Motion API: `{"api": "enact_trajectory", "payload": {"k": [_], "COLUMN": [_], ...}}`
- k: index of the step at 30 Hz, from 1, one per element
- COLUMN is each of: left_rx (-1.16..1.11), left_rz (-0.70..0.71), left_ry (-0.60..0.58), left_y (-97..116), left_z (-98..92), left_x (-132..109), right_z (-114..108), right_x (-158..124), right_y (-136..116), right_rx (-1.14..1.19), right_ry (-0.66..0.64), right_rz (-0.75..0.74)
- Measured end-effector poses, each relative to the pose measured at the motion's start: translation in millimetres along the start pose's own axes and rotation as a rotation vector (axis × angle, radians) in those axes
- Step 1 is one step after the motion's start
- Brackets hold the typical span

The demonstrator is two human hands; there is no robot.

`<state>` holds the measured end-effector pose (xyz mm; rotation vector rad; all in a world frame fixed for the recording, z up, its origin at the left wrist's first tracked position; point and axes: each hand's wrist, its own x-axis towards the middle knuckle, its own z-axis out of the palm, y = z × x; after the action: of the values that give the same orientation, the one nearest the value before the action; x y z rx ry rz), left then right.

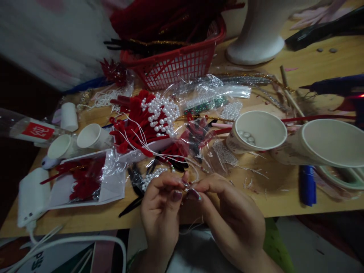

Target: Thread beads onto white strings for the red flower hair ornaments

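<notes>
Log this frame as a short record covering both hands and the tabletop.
left hand: fingertips pinching a small piece, details too small to tell
right hand: fingertips on the same piece
centre: white beads over red fuzzy pieces
right: paper cup containing beads
left: white box
far side: red basket

Left hand (162, 208) and right hand (231, 212) pinch a tiny piece (187, 185), mostly hidden.
I watch them meet over the desk (284, 195); beyond, I see white pearls (163, 113) heaped on red fuzzy strips (122, 141), a red basket (173, 68) behind, and a cup (265, 131) of round beads (247, 137) to the right.
</notes>
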<state>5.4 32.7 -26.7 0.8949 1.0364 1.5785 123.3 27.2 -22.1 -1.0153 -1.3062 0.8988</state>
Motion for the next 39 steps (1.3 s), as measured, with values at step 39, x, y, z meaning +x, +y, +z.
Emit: {"api": "enact_trajectory", "payload": {"k": [39], "left_rx": [0.401], "left_rz": [0.425], "left_ry": [-0.214], "left_y": [2], "left_z": [-16.7], "left_x": [10], "right_z": [-10], "right_x": [5], "right_y": [-12], "right_rx": [-0.310], "right_ry": [-0.076], "right_rz": [-0.168]}}
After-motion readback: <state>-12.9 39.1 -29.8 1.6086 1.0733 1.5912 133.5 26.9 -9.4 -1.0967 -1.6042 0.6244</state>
